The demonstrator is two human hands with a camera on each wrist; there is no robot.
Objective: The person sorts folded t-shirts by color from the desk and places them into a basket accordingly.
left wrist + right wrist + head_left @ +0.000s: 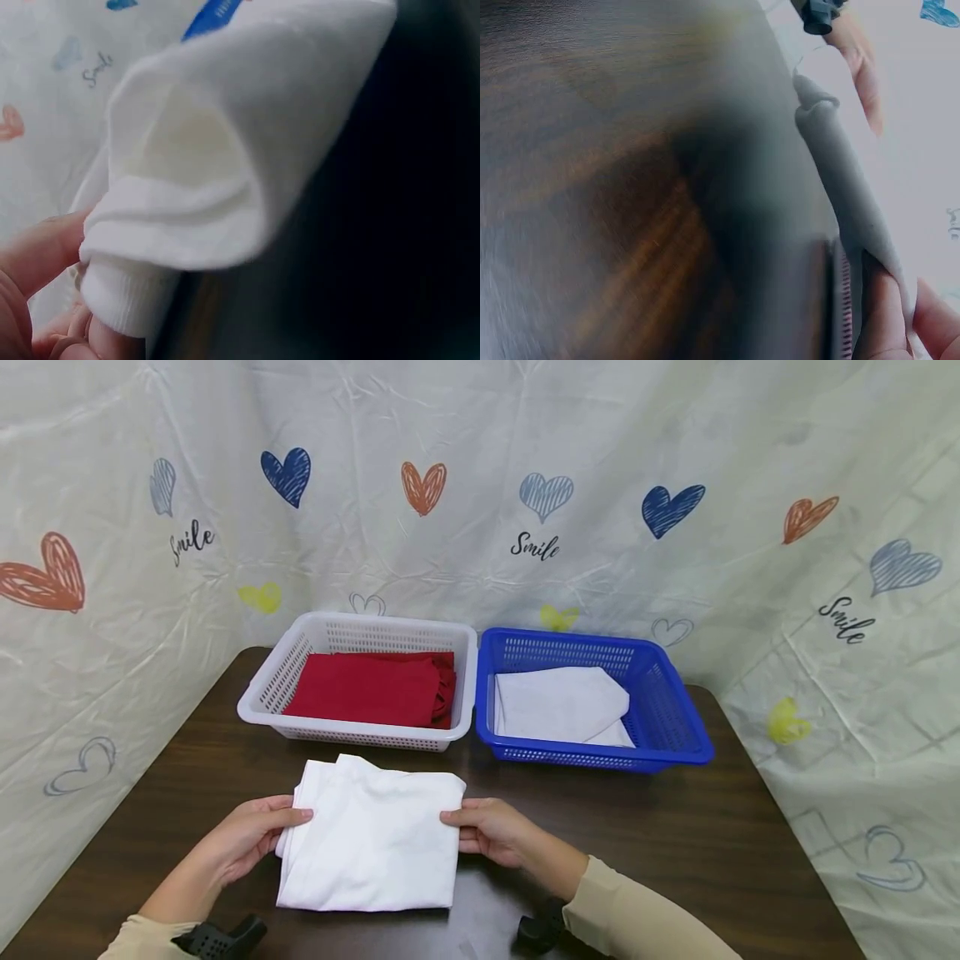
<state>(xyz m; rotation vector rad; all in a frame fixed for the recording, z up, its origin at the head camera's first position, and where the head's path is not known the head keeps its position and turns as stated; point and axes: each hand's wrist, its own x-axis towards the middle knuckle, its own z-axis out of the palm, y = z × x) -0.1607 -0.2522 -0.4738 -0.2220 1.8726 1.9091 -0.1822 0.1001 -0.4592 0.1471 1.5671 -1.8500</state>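
Both hands hold a folded white cloth [375, 843] between them over the near part of the table. On its left edge, my left hand [251, 835] pinches the cloth, thumb on top and fingers beneath. The right hand [498, 831] grips the opposite edge the same way. Seen from the left wrist, the white cloth [300, 97] has open, rounded folds and a ribbed band by the fingers. In the right wrist view the cloth [847, 172] appears edge-on, above the tabletop, with thumb and fingers either side of its edge.
Behind the cloth stand a white basket [360, 733] with folded red cloth [367, 689] and, close on its right, a blue basket [663, 693] with folded white cloth [555, 702]. The dark wooden table [720, 860] meets a heart-printed curtain [480, 410] at the back and sides.
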